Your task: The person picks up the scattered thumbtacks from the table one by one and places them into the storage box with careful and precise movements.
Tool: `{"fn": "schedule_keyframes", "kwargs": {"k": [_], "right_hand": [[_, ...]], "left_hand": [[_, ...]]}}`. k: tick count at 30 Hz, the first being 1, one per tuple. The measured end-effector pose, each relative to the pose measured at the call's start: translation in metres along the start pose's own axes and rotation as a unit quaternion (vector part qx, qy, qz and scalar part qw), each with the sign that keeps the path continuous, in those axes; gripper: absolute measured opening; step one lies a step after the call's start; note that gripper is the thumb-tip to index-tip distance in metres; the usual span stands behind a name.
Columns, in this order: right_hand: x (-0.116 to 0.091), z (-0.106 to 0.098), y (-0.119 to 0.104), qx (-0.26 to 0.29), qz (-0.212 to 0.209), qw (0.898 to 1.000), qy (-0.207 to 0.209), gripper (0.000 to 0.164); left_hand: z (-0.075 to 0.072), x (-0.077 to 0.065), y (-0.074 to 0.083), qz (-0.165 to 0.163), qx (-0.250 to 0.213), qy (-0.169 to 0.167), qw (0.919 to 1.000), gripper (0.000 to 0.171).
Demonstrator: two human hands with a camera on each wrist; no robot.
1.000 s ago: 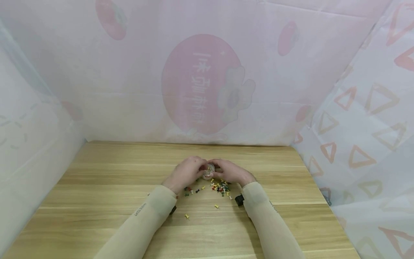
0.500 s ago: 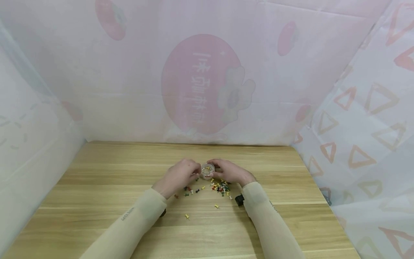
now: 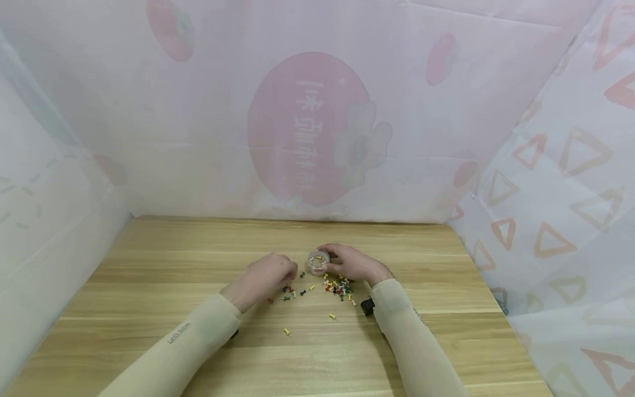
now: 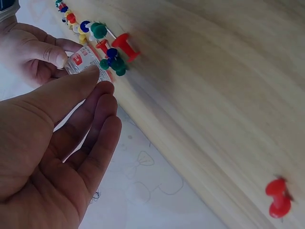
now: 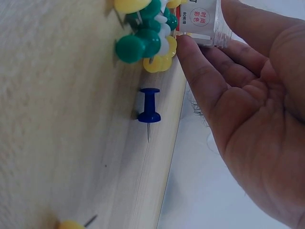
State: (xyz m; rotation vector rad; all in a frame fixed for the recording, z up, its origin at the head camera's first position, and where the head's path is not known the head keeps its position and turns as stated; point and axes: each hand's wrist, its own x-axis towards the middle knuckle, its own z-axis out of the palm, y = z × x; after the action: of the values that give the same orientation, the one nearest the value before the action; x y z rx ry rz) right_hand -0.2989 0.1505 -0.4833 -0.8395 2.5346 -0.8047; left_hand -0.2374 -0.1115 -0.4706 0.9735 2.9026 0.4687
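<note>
My right hand (image 3: 353,263) holds a clear round plastic tub (image 3: 312,269) with thumb and fingers about its side. A few yellow and white push pins show inside it, and its printed label (image 5: 199,18) faces the right wrist camera. Left of the tub, my left hand (image 3: 263,275) hovers low over the table beside several loose push pins (image 3: 294,294). Its fingers are loosely bent, with a gap to the thumb (image 4: 88,78) and nothing seen between them. Near my right hand lies a heap of multicoloured push pins (image 3: 338,286).
Single yellow push pins (image 3: 286,332) lie nearer the front of the wooden table (image 3: 198,237). A blue push pin (image 5: 149,107) lies on its side in the right wrist view, and a red one (image 4: 278,198) in the left. Printed sheets (image 3: 198,165) surround the table.
My left hand has moved from the tub's rim leftward and toward me, down beside the loose push pins. More of the tub shows now. My right hand has stayed on it.
</note>
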Motion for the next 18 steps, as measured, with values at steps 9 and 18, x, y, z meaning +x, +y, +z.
{"fn": "schedule_keyframes", "kwargs": {"k": [9,18], "right_hand": [[0.0,-0.0004,0.0002,-0.007,-0.005,1.0,-0.001,0.056],[0.0012,0.0,0.0016,-0.011,0.002,1.0,-0.002,0.057]], "left_hand": [[-0.0011,-0.0096,-0.0049,0.004,0.006,-0.006,1.0,0.015],[0.0002,-0.0111,-0.0091,0.033,0.02,-0.008,0.9992,0.02]]}}
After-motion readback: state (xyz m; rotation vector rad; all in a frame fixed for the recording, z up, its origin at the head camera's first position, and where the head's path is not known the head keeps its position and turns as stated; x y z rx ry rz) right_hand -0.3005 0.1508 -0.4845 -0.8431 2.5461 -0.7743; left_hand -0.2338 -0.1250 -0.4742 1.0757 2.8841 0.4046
